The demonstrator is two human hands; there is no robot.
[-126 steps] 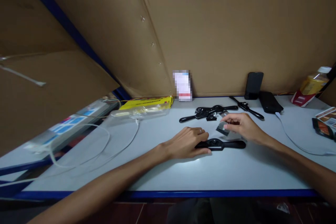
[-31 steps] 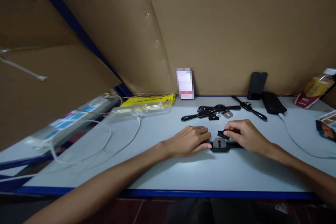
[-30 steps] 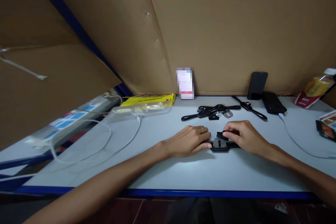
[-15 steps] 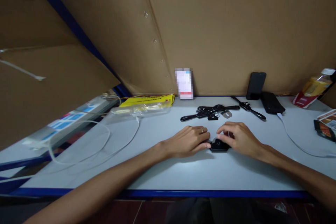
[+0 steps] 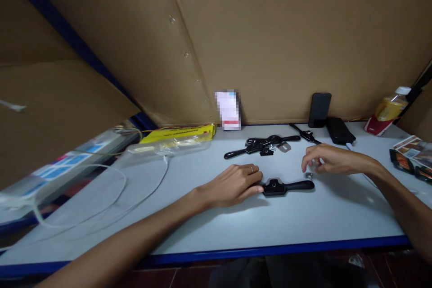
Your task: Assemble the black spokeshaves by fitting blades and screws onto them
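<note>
The left hand (image 5: pixel 232 185) clamped the left end of a black, two-handled metal tool (image 5: pixel 274 187) on the pale tabletop (image 5: pixel 209 234), while the right hand's (image 5: pixel 334 159) parted fingers hovered at a small silvery piece (image 5: pixel 308 176) near the tool's right end, which a clumsy brush might have scattered.

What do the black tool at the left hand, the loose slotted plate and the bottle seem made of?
Black tool: probably metal, painted glossy; it catches highlights.
Slotted plate: likely bare steel, dull grey, thin and flat.
Bottle: apparently clear plastic, see-through near the neck.
</note>
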